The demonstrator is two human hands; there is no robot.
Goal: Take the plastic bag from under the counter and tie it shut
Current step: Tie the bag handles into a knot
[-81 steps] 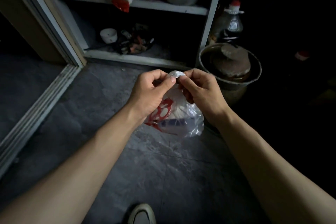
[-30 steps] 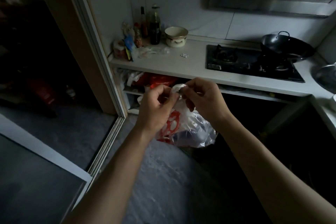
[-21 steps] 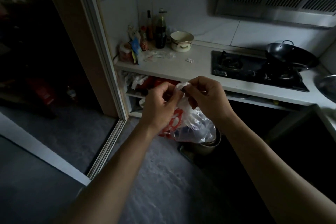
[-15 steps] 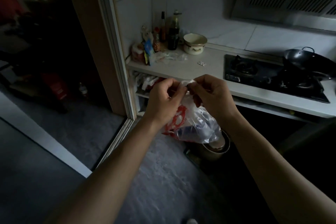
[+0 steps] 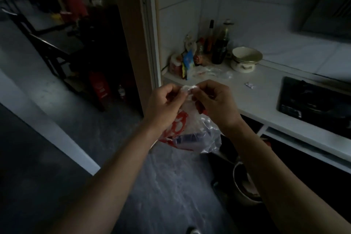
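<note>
Landmark: white kitchen counter (image 5: 266,97), dim light, frame slightly blurred.
Hands: 2, both bare, raised in front of the counter's left end.
Left hand (image 5: 165,108): grip pinched tight on the gathered neck of the clear plastic bag with red printing (image 5: 191,131).
Right hand (image 5: 216,104): grip pinched tight on the same neck, just beside the left grip; fingertips of both nearly meet.
Bag count: 1; hangs below both hands, off the floor, in front of and lower than the counter edge.
Bag contents: white and dark blue shapes inside; cannot tell what.
Bag writing: red marks, not readable.
Dark glass bottles (image 5: 220,45): 2 clearly counted, at the counter's back-left corner; labels unreadable.
Cream ceramic bowl (image 5: 247,59): 1, right of the bottles.
Black gas hob (image 5: 313,104): 1, at the counter's right.
Small packets (image 5: 188,62): cluster at the counter's left edge; count uncertain.
</note>
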